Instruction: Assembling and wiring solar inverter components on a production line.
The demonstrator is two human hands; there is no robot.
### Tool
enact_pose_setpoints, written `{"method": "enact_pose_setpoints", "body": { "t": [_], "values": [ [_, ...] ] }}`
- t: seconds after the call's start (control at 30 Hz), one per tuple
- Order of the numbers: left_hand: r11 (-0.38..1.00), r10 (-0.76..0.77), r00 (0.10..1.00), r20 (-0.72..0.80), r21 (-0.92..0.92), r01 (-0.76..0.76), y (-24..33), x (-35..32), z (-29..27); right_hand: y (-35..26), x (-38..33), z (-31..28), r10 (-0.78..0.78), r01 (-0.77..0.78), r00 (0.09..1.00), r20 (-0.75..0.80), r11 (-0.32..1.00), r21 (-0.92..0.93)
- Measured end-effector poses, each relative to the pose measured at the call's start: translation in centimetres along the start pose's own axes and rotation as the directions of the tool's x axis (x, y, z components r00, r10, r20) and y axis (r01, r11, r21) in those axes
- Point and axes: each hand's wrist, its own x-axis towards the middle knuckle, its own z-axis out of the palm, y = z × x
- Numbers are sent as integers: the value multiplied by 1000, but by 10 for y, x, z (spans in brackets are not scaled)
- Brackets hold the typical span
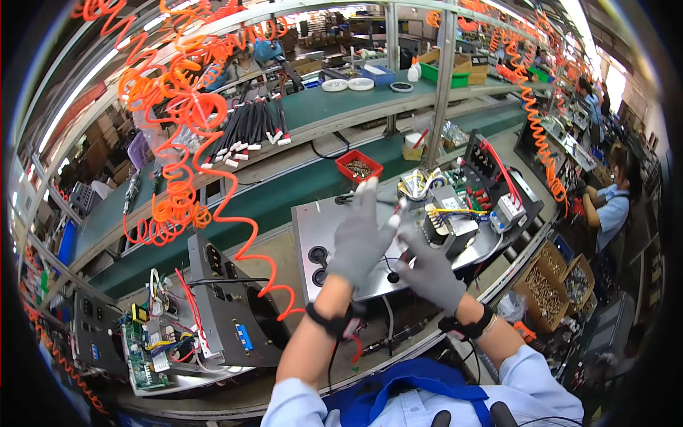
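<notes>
Both my hands wear grey gloves with pale fingertips, over a flat metal panel (311, 220). My left hand (358, 242) is open above its middle, fingers stretched away from me and thumb toward the right hand. My right hand (432, 276) reaches in from the right, fingers apart and pointing to the left hand; nothing can be made out in its grasp. The fingertips of both are close together. Right of them, the panel carries a transformer (449, 220) with coloured wires and a green circuit board (469, 196). Round black fittings (318, 256) show left of my left wrist.
A red bin (358, 166) of small metal parts stands beyond the panel. Orange coiled hoses (245, 228) hang at left, one reaching near my left forearm. Another wired chassis (231, 313) stands at left. Boxes of fasteners (544, 288) sit at right; a co-worker (613, 199) is farther right.
</notes>
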Motion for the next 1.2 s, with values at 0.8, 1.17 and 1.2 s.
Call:
{"method": "enact_pose_setpoints", "body": {
  "t": [0.8, 1.17, 1.2],
  "values": [
    [999, -51, 919, 390, 18, 48, -77, -21, 26, 99, -104, 17, 142, -261, 760, 634, 960, 98],
    [757, -254, 956, 145, -586, 290, -51, -1, -5, 12, -99, -105, 117, -204, 976, 185, 791, 577],
    [741, -327, 944, 38, -609, 282, -52, 4, -14, -1, -87, -109, 72, -97, 995, 69, 844, 527]
  ]
}}
